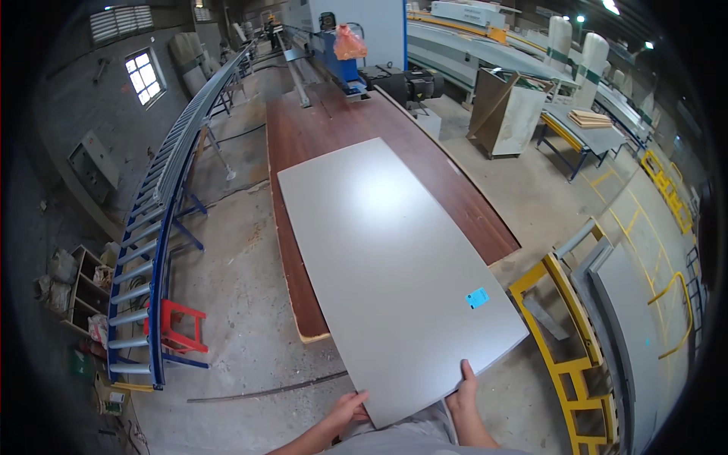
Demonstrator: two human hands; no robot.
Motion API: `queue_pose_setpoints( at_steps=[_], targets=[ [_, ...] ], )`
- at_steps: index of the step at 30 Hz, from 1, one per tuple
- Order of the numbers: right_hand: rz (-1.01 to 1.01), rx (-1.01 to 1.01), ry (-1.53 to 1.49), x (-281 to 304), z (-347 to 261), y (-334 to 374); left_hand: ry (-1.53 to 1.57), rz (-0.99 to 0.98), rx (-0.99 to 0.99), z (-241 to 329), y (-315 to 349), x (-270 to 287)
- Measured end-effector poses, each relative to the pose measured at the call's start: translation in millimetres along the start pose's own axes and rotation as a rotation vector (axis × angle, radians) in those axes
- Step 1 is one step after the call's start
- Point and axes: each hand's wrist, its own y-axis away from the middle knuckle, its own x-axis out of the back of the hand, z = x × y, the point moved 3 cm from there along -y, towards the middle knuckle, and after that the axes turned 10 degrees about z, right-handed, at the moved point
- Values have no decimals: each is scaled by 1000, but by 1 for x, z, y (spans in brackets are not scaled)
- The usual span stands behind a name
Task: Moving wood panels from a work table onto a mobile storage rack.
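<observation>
Gripping panel (356,303) by near end, with left hand (345,412) at left corner, with right hand (464,390) along near edge; apparently resting on table (299,133) beyond, overhanging this side, so probably held two-handed to stay level

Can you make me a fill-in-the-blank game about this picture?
1. The person's left hand and right hand hold the large, flat, pale-grey panel at its ____ end (near or far).
2. The small rectangular sticker on the panel is ____ in colour.
3. Of the two hands, the sticker is closer to the ____ one.
4. The small plastic stool by the blue-framed roller conveyor is ____ in colour.

Missing words: near; blue; right; red.
</observation>
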Motion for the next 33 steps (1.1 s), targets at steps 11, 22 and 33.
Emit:
queue_pose_setpoints(
  at_steps=[11, 22, 33],
  targets=[
    [83, 296, 42, 97, -163, 24, 713, -566, -285, 103, -67, -80],
    [139, 440, 80, 301, -309, 77, 418, -329, -333, 22, -65, -191],
    [230, 520, 26, 511, -453, 129, 16, -445, -698, -110, 22, -380]
  ],
)
